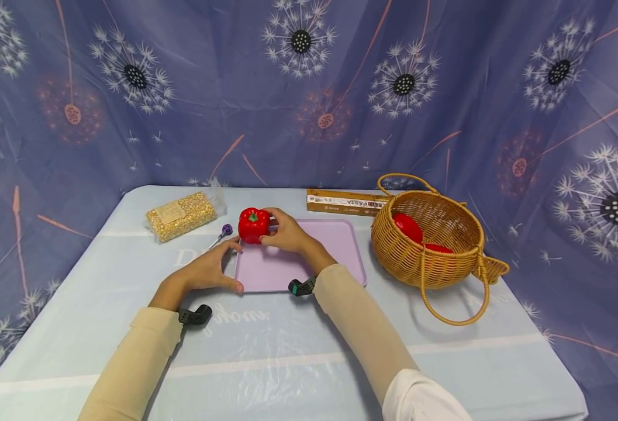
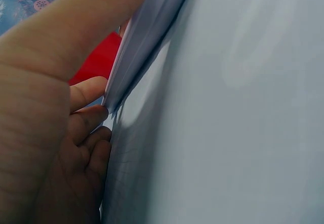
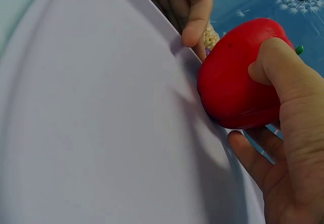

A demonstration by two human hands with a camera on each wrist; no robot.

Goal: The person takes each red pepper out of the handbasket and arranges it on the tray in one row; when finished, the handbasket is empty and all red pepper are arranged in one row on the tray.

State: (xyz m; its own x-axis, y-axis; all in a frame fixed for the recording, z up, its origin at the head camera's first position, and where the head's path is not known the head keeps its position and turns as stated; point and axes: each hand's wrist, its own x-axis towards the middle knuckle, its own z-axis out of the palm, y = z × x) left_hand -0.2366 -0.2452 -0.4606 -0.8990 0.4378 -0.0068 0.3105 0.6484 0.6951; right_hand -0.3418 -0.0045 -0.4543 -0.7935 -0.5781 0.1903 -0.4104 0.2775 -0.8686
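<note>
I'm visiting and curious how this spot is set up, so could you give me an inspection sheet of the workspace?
Surface: pale blue, white-striped tablecloth.
Job's things: glossy red bell pepper with green stem, at the far left corner of a flat lilac rectangular tray.
Clutter: clear plastic bag of yellow kernels; thin purple-headed stick; long brown-and-white pasta box; round golden wicker basket holding red objects.
Hands: right hand holds the pepper; left hand touches the tray's left edge.
Cables: nothing seen.
Surroundings: blue-purple fabric with dandelion print behind and at both sides.
</note>
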